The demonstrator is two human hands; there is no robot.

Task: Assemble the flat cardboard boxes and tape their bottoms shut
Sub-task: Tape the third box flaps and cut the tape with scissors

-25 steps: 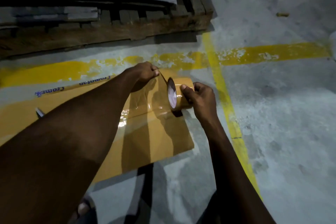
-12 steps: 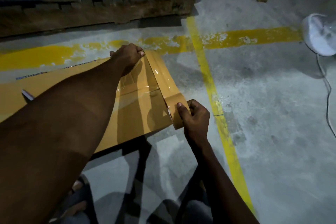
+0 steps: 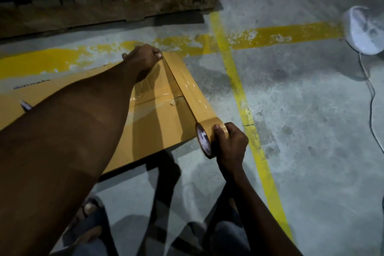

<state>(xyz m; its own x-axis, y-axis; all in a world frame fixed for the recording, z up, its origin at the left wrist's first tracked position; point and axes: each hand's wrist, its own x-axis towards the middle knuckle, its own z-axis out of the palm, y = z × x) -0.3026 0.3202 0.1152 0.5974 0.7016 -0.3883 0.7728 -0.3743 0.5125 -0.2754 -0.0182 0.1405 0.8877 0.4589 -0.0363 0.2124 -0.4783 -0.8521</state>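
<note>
A flat brown cardboard box lies on the concrete floor, its right end toward me. My left hand presses the free end of a brown tape strip onto the box's far right corner. The strip runs taut along the right edge down to the tape roll, which my right hand grips at the box's near right corner. An older shiny tape band crosses the box's middle seam.
A wooden pallet stacked with flat sheets sits beyond the box. Yellow floor lines cross to the right. A white fan base with a cord stands at far right. My sandalled feet are below.
My right hand has pulled the roll toward me, from beside my left hand to the box's near corner, unrolling a long strip. My left hand stays on the tape's end.
</note>
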